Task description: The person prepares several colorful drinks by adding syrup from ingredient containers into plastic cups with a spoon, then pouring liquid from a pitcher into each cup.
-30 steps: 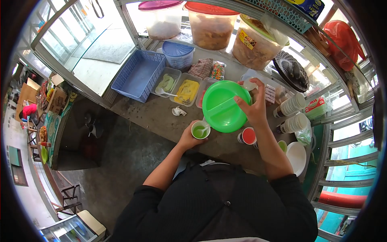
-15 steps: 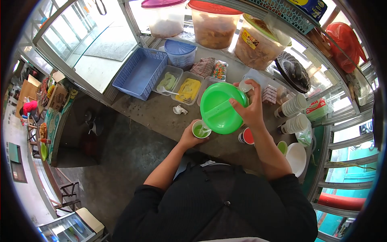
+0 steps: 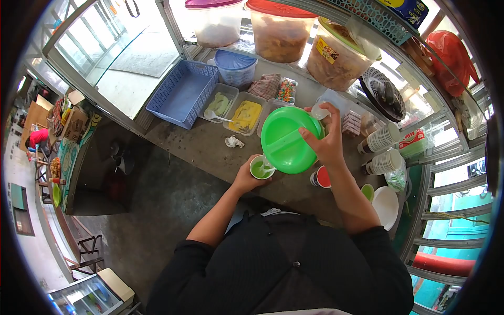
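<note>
You have the white paper cup (image 3: 254,163) with green contents right at the tilted rim of the round, bright green plastic-lidded vessel (image 3: 289,147), near the front edge of the grey-brown surface (image 3: 210,149). If the vessel tips too far or the cup drifts aside, liquid could miss or overflow; the white plastic spoon (image 3: 267,170) leaning in the cup could also be knocked by the rim. The red-filled paper cup (image 3: 323,177) stands just beside the vessel, so a low swing might catch it. Your left hand (image 3: 244,177) is partly closed, fingers and thumb curved around the cup — how hard it presses, you can't tell. Your right hand (image 3: 332,147) is half open, thumb laid on the green top, fingers curled at a clear, rounded plastic piece (image 3: 318,112) beside it — perhaps the handle, though its underside is hidden.
</note>
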`<control>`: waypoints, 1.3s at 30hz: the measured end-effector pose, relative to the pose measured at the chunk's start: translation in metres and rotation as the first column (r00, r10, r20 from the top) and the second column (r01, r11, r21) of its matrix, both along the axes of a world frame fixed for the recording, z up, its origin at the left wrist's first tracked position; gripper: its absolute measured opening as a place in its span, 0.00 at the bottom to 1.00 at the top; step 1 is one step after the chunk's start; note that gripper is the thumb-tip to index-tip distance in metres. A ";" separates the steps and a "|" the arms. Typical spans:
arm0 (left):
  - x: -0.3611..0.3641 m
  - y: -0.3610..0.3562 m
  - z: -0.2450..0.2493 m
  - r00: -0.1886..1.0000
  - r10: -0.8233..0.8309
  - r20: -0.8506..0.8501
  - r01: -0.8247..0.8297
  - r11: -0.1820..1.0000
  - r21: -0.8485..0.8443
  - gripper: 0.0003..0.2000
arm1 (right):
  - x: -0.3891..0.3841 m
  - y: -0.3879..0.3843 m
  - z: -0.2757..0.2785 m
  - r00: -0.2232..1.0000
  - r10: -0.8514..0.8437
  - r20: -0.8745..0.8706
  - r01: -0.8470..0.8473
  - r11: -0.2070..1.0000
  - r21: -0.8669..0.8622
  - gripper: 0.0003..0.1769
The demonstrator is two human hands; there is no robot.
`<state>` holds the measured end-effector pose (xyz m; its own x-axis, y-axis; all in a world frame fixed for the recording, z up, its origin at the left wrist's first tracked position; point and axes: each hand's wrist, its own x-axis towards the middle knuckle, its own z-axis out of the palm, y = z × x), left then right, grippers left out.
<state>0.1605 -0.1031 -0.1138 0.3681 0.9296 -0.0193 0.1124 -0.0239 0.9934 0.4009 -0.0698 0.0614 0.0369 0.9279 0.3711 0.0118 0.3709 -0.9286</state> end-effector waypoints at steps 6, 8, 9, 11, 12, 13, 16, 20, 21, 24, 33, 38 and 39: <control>0.000 0.000 -0.004 1.000 0.005 0.017 -0.005 1.000 0.017 0.38 | 0.006 0.004 0.005 1.000 -0.026 -0.013 0.025 0.999 -0.020 0.39; 0.001 0.000 -0.005 1.000 0.020 -0.001 -0.020 0.998 0.052 0.38 | 0.009 0.006 0.002 0.999 -0.031 -0.010 0.031 0.999 -0.016 0.39; 0.001 0.000 -0.005 1.000 0.019 -0.008 -0.018 0.998 0.061 0.39 | 0.011 0.007 0.000 0.999 -0.033 -0.004 0.033 0.999 -0.013 0.39; 0.000 0.001 -0.006 1.000 0.016 -0.021 -0.014 0.997 0.078 0.39 | 0.012 0.008 0.000 0.999 -0.037 -0.003 0.037 0.999 -0.014 0.39; 0.000 0.001 -0.006 1.000 0.017 -0.016 -0.016 0.997 0.070 0.39 | 0.012 0.008 0.000 0.999 -0.038 -0.009 0.038 0.999 -0.019 0.39; 0.000 0.000 -0.007 1.000 0.018 -0.010 -0.018 0.998 0.061 0.39 | 0.012 0.008 0.000 0.999 -0.039 -0.014 0.039 0.999 -0.023 0.39; 0.000 0.000 -0.004 0.999 0.023 -0.022 -0.021 0.999 0.050 0.40 | 0.013 0.007 0.003 0.998 -0.055 -0.008 0.054 0.997 -0.049 0.39; -0.002 0.000 -0.007 1.000 0.001 -0.011 -0.001 1.000 0.020 0.40 | 0.014 0.008 0.001 0.999 -0.049 0.001 0.049 0.999 -0.009 0.39; -0.002 0.000 -0.007 1.000 -0.002 -0.011 0.002 1.000 0.022 0.40 | 0.013 0.007 0.001 0.999 -0.041 -0.012 0.041 0.999 -0.013 0.39; -0.002 0.001 -0.007 1.000 -0.006 -0.012 0.006 0.999 0.042 0.40 | 0.013 0.007 0.000 0.999 -0.035 -0.014 0.035 0.999 -0.025 0.39; -0.002 0.001 -0.004 0.999 -0.005 -0.032 0.007 0.999 0.047 0.40 | 0.013 0.006 0.005 0.999 -0.045 0.000 0.045 0.998 -0.032 0.38; -0.001 0.000 -0.008 0.999 0.000 -0.044 0.003 0.997 0.071 0.40 | 0.013 0.007 0.004 0.999 -0.046 -0.003 0.046 0.999 -0.023 0.38; 0.000 -0.001 -0.010 0.999 0.014 -0.045 -0.010 0.996 0.094 0.40 | 0.013 0.007 0.003 0.999 -0.046 -0.009 0.046 0.999 -0.021 0.38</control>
